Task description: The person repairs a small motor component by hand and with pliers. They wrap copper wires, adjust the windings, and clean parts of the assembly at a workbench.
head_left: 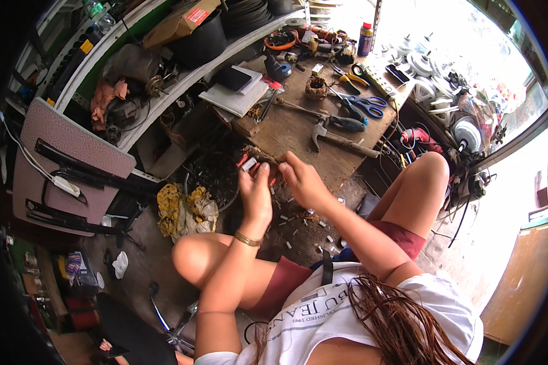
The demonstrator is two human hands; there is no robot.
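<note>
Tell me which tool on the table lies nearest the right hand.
The claw hammer; its head lies closest to the right hand, other tools farther back.

At the upper left of the frame, we see a cardboard box (181, 23) atop a black bucket (200, 45); right of upper center, a blue spray can (365, 42) with a red cap stands upright. Below it, we find blue-handled scissors (371, 107) and a hammer (347, 142) on a wooden table (286, 131). A yellow-and-white cloth (203, 208) lies crumpled left of center.
</note>
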